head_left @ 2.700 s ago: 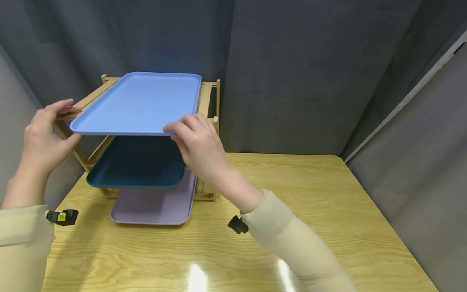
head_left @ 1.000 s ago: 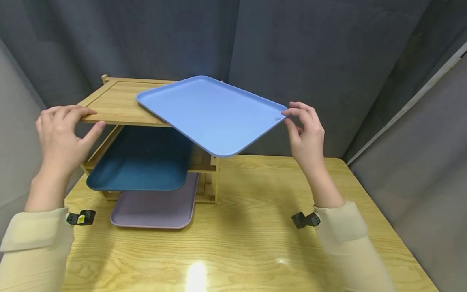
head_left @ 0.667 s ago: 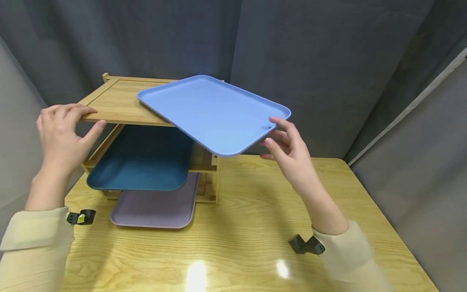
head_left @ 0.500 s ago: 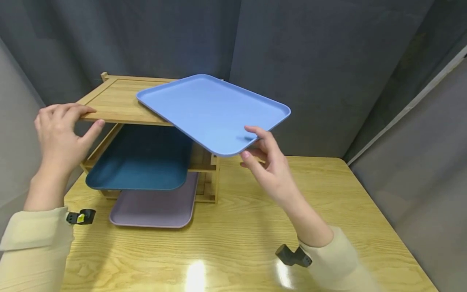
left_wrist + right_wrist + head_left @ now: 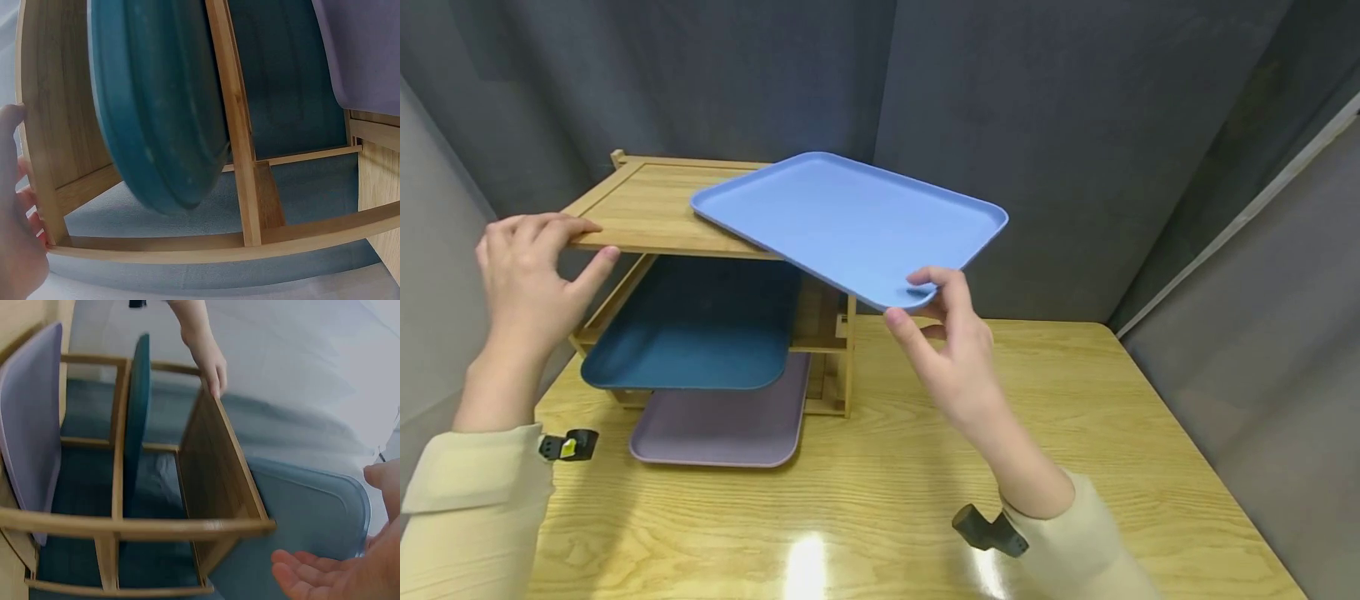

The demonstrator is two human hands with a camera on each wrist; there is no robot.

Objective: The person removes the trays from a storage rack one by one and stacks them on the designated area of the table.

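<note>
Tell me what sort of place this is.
Probably a curtained-off recording booth: grey fabric screens close in a lone wooden table, which carries only a bamboo rack holding trays.

The wooden rack (image 5: 625,218) fills the table's (image 5: 1075,433) far left corner. A light blue tray (image 5: 850,223) overhangs the rack's right edge, roofing the space beneath. A dark blue tray (image 5: 692,333) and lilac tray (image 5: 722,421) jut forward. The table's right half and near edge lie open.

Blue tray (image 5: 850,221) matt plastic — rack (image 5: 640,208) wood — table (image 5: 1075,400) glossy.
</note>
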